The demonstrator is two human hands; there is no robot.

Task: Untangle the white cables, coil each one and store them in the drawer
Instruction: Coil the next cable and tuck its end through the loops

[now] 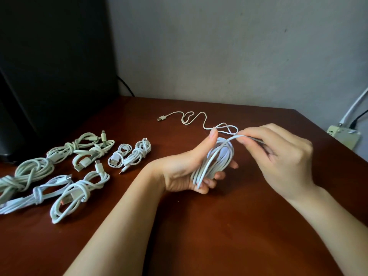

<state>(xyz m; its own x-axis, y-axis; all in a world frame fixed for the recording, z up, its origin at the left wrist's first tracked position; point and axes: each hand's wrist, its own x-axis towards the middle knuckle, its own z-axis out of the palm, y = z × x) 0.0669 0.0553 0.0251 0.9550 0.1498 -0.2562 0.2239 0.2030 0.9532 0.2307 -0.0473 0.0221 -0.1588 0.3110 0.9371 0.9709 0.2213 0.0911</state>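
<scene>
With your left grip (185,170) curled round the part-wound cable coil (216,160) above the worktop (199,232) and your right grip (278,156) pinching its free strand, slack tension could let loops spill, and the trailing USB plug (160,118) may snag.

Reddish-brown wooden desk (199,226) shoved into a corner, plain grey-white wall (219,46) behind it. Big black panel (49,56) stands on the left, with a black cord (125,86) running down beside it. Pale power strip (343,136) sits off the desk's right edge. Lighting's pretty dim.
</scene>
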